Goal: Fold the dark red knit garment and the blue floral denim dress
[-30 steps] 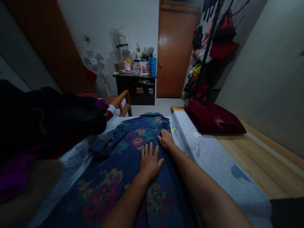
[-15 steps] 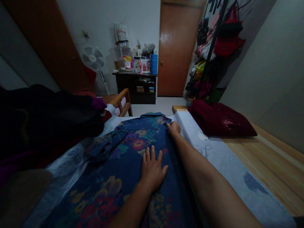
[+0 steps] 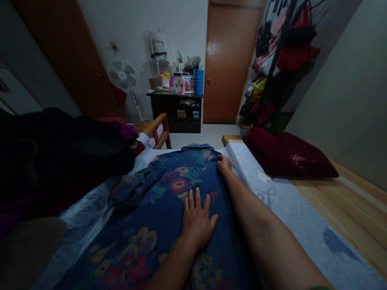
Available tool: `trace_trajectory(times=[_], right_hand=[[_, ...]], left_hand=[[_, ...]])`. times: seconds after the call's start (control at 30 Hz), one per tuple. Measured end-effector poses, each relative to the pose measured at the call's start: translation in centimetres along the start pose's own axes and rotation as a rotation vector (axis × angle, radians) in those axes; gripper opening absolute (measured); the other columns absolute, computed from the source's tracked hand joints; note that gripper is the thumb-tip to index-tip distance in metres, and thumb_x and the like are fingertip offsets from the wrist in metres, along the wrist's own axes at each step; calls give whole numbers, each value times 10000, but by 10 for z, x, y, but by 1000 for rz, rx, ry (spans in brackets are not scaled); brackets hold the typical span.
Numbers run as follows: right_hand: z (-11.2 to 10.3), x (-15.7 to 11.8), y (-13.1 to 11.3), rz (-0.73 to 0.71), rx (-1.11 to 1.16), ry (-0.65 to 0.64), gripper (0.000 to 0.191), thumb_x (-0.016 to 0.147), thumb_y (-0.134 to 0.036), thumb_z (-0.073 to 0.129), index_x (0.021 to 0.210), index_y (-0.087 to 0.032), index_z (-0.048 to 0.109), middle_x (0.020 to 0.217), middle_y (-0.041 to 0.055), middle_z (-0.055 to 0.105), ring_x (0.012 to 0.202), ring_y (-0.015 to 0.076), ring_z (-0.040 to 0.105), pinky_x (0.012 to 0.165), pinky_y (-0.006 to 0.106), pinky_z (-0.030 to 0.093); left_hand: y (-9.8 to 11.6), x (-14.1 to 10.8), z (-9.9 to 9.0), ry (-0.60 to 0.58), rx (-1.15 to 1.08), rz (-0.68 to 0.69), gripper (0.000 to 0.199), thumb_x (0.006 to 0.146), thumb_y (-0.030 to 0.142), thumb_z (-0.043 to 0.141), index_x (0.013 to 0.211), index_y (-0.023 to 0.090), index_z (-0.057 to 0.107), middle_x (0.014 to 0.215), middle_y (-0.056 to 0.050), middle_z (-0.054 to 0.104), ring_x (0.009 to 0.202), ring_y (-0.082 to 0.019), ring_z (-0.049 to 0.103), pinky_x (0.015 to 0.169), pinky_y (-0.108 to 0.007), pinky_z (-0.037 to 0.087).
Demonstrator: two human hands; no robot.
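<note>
Sheet (image 3: pixel 90 205) lies wrinkled; left hand (image 3: pixel 197 221) splays on floral garment (image 3: pixel 165 213).

Light is dim and cool, its source out of view. A pale sheen marks the far brown wooden door (image 3: pixel 231 64). The black cloth heap (image 3: pixel 75 141) sinks into near-featureless dark; shadow lies along the right edge of the dark blue, flower-printed cloth garment (image 3: pixel 163 213). Wide-angle distortion slants the sides, where detail softens.

Your left hand (image 3: pixel 198 225) lies flat, spread on the blue floral garment (image 3: pixel 163 209); your right hand (image 3: pixel 224 164) grips its far right edge. Beneath is a pale sheet (image 3: pixel 290 225), with maroon cloth (image 3: pixel 287 157) folded at right.
</note>
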State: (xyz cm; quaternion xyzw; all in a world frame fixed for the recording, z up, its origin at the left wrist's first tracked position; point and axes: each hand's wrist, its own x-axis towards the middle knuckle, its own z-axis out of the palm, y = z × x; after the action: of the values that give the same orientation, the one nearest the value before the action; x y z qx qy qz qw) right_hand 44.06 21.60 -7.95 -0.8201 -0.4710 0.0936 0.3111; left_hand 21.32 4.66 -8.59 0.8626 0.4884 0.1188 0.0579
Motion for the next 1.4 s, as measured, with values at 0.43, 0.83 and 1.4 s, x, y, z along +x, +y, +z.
trace_trajectory(times=[0.43, 0.83, 1.4], right_hand=[[6, -49, -22, -364, -292, -70, 584, 961, -450, 362, 1427, -101, 407, 1531, 137, 349, 1419, 278, 262, 1138, 401, 211], [15, -45, -18, -215, -378, -155, 794, 929, -627, 262, 1524, -102, 221, 1609, 121, 128, 1456, 306, 144, 1151, 460, 128], [-22, -90, -22, -470, -448, -72, 283, 936, -297, 430, 1070, -162, 639, 1174, 129, 603, 1100, 242, 521, 952, 333, 370]], left_hand=[[-1, 1, -2, 28, 7, -51, 845, 817, 691, 454, 1502, 216, 317, 1585, -167, 213, 1457, -411, 97, 1148, -578, 124], [-2, 0, 1, 18, 14, -57, 840, 810, 722, 433, 1500, 257, 319, 1580, -173, 220, 1448, -440, 102, 1140, -567, 165], [0, 1, -3, 9, 12, -65, 848, 803, 697, 459, 1503, 240, 313, 1577, -160, 240, 1449, -431, 109, 1137, -568, 164]])
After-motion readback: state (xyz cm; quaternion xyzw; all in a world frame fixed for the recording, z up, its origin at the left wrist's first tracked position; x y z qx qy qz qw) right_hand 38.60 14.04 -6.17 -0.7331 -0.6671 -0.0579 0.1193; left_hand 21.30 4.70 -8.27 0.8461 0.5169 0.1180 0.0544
